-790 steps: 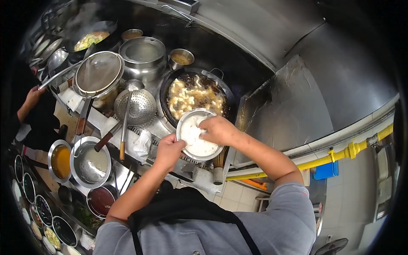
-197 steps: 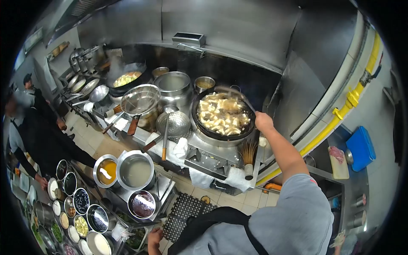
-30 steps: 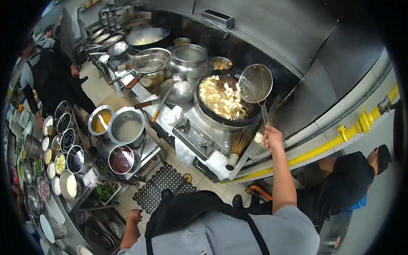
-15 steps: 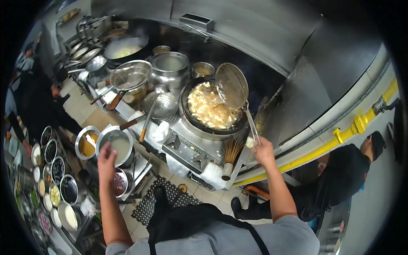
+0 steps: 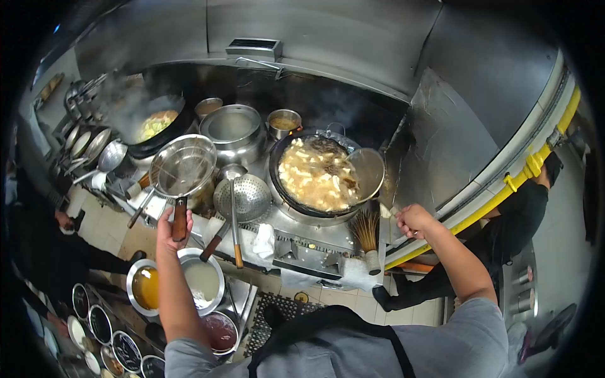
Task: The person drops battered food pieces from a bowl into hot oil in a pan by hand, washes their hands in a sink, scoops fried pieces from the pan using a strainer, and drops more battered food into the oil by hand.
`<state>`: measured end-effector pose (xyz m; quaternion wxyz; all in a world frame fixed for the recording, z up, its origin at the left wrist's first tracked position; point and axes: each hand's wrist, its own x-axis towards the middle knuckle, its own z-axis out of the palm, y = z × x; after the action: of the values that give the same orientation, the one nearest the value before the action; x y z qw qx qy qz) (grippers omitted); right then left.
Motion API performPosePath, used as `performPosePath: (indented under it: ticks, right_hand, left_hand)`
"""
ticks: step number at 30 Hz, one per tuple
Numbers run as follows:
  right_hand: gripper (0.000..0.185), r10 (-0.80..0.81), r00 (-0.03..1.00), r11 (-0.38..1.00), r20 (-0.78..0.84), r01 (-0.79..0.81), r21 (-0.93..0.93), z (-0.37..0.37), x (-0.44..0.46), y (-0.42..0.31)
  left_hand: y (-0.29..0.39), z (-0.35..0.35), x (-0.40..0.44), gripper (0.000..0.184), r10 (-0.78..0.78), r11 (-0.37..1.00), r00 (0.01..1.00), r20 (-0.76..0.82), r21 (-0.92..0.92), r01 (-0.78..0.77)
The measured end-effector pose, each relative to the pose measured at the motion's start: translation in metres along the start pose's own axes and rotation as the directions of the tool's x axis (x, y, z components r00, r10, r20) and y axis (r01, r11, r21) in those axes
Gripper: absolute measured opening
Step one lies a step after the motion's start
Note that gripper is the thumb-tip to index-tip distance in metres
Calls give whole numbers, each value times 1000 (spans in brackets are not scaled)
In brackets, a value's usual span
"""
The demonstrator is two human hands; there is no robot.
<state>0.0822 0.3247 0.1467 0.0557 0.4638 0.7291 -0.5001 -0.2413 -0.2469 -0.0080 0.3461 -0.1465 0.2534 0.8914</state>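
Near the right edge of the surface point(image 5: 302, 231), a wok point(image 5: 314, 211); left of it, a mesh strainer point(image 5: 183, 167); at the wok's right rim, a skimmer point(image 5: 367, 174); right hand point(image 5: 414, 221) clamped on its handle; left hand point(image 5: 169, 230) at the strainer's handle, whether closed I cannot tell; pale pieces point(image 5: 309, 173) in the wok

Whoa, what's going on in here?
The person's right hand holds a round silver mesh strainer at the right side of a big black wok with pale, lumpy food chunks inside. Their left hand is at the brown wooden handle of another round metal strainer.
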Motion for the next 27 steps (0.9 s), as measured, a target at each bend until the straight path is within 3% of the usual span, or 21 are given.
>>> performPosePath:
  ticks: [1,2,3,4,5,8,9,11,13,16,23,25,27]
  right_hand:
    - [13,86,991,993,100,-93,68,0,-1,-3]
    - [14,120,971,980,205,-149,134,1,1,1]
    - [14,115,972,979,202,-146,141,2,7,6]
    - [14,139,925,936,353,-238,258,5,17,13]
    - [15,139,855,872,500,-345,348,8,28,21]
    - [18,12,785,854,619,-331,402,28,61,42]
    - [18,3,780,856,626,-326,401,30,68,44]
    - [17,-27,764,845,645,-327,423,32,82,48]
    - [17,-88,724,841,685,-315,441,36,111,57]
    - [14,-196,749,789,632,-262,555,54,125,52]
    - [14,-253,833,827,492,-78,557,21,88,45]
    - [15,-255,839,825,480,-70,560,5,73,40]
    - [13,-253,862,877,439,12,481,-10,60,37]
  left_hand:
    - [-3,9,7,43,1,998,1000,0,-65,-1]
    - [-4,12,14,36,-33,999,996,88,-1,33]
    - [-5,15,20,29,-69,996,983,172,66,59]
    - [-13,32,17,19,7,992,1000,19,126,-9]
    - [-15,37,19,19,10,992,1000,17,128,-13]
    - [-28,48,12,13,108,931,994,12,349,-106]
    - [-36,60,2,13,122,928,993,11,352,-118]
    - [-59,93,-27,13,223,795,975,-6,580,-178]
    - [-76,118,-37,12,237,786,972,-4,588,-189]
    - [-101,145,-37,9,305,637,952,5,742,-208]
    - [-157,172,-11,11,318,499,948,11,848,-177]
    - [-168,177,-3,12,310,530,951,6,829,-178]
    - [-178,176,10,13,305,492,952,12,854,-168]
